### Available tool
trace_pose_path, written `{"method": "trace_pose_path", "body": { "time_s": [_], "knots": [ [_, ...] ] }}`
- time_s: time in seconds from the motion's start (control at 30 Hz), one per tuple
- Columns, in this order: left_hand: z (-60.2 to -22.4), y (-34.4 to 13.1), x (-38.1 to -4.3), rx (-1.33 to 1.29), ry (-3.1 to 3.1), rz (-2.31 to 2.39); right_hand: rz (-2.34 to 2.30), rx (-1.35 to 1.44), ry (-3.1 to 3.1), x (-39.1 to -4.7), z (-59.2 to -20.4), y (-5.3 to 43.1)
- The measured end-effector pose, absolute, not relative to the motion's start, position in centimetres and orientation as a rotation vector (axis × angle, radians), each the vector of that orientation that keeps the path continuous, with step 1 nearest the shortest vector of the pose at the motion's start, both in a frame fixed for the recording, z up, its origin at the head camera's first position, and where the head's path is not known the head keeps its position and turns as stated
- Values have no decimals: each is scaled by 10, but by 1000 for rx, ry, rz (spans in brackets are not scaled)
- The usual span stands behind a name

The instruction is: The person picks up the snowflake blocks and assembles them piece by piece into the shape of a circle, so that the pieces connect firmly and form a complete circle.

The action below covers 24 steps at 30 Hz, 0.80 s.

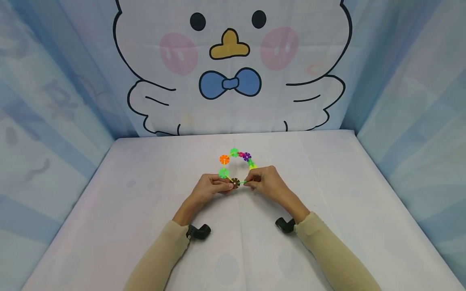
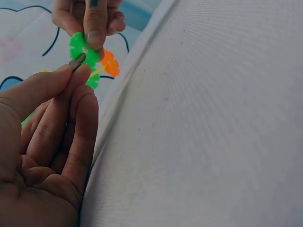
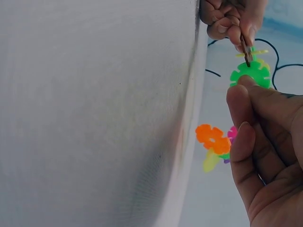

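Nearest the head camera: two beige sleeves [image 1: 160, 254], each with a black wrist mount [image 1: 198, 231], coming up from the bottom edge onto the white table [image 1: 109, 210].

Left hand [image 1: 210, 189]: fingers curled, thumb and forefinger pinching the brown disc [image 1: 235, 183] at the bottom of the ring. The left wrist view shows that disc edge-on between thumb and fingertip, with the other fingers loosely folded beneath.

Centre: the ring [image 1: 236, 166] of snowflake discs is held just above the table, midway across and well short of the back wall. Going round from the left I count a green disc [image 1: 223, 173], an orange disc [image 1: 224, 159], another green at the top, then purple [image 1: 246, 156], then green and yellow down the right side. Thin sticks appear to link some of them.

Right hand [image 1: 265, 182]: fingers curled, clamped on the ring's right end just beside the brown disc. The right wrist view shows a fingertip pressing a green disc [image 3: 251, 74].

Judgement: the step is closing the loop, with the last joint at the brown disc being seated. The next move probably calls for lining up the slots edge to edge and a short, straight push together, with the rest of the ring kept from twisting. Whether the joint is already fully home I cannot tell.

Behind: a cartoon bird backdrop [image 1: 233, 64].
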<state>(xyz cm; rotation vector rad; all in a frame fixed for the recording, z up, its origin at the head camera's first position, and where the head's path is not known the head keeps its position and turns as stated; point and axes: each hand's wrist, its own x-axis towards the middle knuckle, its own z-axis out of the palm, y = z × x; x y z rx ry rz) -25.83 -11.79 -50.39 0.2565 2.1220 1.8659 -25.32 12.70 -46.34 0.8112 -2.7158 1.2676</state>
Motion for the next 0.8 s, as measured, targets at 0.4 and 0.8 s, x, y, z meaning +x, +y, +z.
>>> {"method": "trace_pose_path", "body": {
  "time_s": [0.4, 0.8],
  "knots": [
    [-503, -119, -258, 252, 2111, 1882, 1207, 846, -2690, -249, -461, 122],
    [-506, -120, -261, 296, 2102, 1882, 1206, 819, -2725, -252, -462, 125]
  ]
}}
